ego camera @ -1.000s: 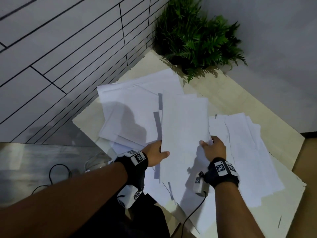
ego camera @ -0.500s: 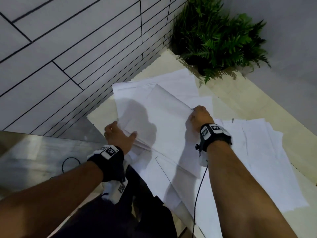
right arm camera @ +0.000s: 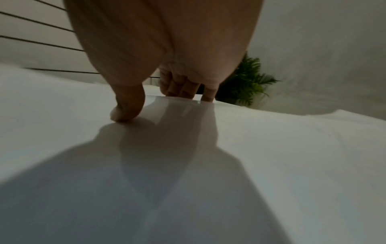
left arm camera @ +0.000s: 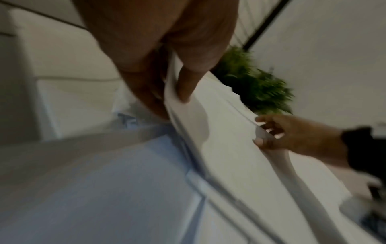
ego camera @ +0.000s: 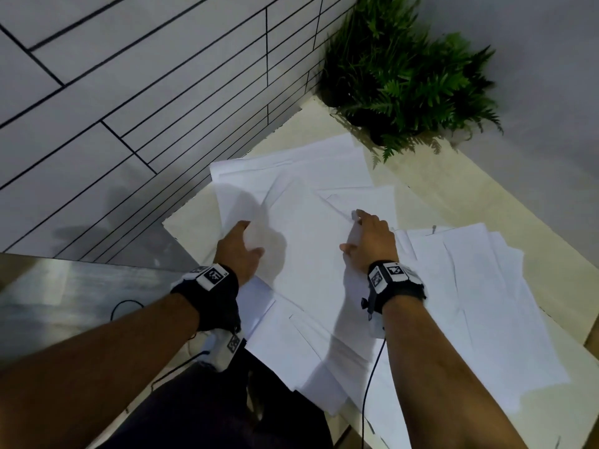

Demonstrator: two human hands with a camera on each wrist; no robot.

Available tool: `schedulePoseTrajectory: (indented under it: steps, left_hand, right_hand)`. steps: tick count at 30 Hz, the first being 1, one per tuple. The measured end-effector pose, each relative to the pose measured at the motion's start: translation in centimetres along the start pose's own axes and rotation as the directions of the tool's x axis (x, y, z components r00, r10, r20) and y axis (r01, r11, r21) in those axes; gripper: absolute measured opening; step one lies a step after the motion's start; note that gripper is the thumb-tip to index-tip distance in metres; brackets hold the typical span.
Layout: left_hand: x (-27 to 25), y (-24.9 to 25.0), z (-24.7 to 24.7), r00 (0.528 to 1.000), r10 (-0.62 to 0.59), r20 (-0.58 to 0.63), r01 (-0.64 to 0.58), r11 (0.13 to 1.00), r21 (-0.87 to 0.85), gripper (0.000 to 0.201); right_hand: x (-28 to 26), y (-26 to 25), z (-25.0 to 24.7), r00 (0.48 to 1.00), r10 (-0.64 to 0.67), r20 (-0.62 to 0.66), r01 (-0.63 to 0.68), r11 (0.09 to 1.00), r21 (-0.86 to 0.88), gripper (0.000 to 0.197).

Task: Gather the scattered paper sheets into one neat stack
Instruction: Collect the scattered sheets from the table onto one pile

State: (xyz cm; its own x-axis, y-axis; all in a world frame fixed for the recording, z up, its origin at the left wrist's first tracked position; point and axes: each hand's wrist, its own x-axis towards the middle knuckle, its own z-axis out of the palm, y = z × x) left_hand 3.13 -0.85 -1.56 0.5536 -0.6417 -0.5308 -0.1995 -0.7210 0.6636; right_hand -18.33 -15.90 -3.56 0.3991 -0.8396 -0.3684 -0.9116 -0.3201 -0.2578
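Note:
White paper sheets lie scattered over a pale wooden table [ego camera: 437,189]. A bundle of sheets [ego camera: 308,254] lies between my hands, on top of the far-left sheets [ego camera: 291,166]. My left hand [ego camera: 240,251] grips the bundle's left edge, with the thumb [left arm camera: 183,92] on top and the fingers underneath. My right hand [ego camera: 369,241] pinches the right far edge; its thumb [right arm camera: 127,113] presses on the bundle [right arm camera: 208,148] and the fingers [right arm camera: 181,89] curl behind the rim. More loose sheets spread to the right [ego camera: 486,303] and near me [ego camera: 308,351].
A green fern plant [ego camera: 402,72] stands in the table's far corner against a grey wall. A tiled wall [ego camera: 129,92] runs along the left, with a steel surface [ego camera: 64,303] below it. A black cable [ego camera: 372,384] hangs from my right wrist over the near sheets.
Both hands carried the bundle from the middle of the table leftward and away, and laid it on the far-left sheets. They still hold its two side edges.

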Motion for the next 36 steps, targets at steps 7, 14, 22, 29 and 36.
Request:
schedulePoseTrajectory:
  steps: [7,14,22,29,36]
  left_hand:
    - [0.8,4.7,-0.6,0.961,0.273,0.05,-0.256,0.942,-0.217,0.043]
    - [0.2,9.9,1.8,0.916,0.275,0.293,-0.089,0.849,-0.52,0.064]
    - [-2.8,8.8,4.4,0.87,0.354,0.344,-0.331,0.935,-0.125,0.045]
    - [-2.3,5.7,5.2,0.805,0.225,0.548,-0.286,0.958,0.026,0.034]
    - [-2.0,8.5,6.1,0.829,0.289,0.478,-0.283,0.955,-0.088,0.061]
  right_hand:
    - [-1.7,3.1,-5.6,0.975,0.213,0.061,-0.215,0.849,0.482,0.035]
    - [-4.7,5.4,-8.9,0.906,0.335,-0.258,-0.008,0.624,0.782,0.033]
    - [-10.0,5.4,-3.8,0.928,0.368,0.062,-0.277,0.568,0.775,0.051]
    - [-10.1,7.1,-6.2,0.876,0.472,-0.102,-0.2,0.546,0.813,0.093]
    - [-8.7,7.0,-5.6,0.926,0.375,-0.047,-0.247,0.696,0.674,0.047]
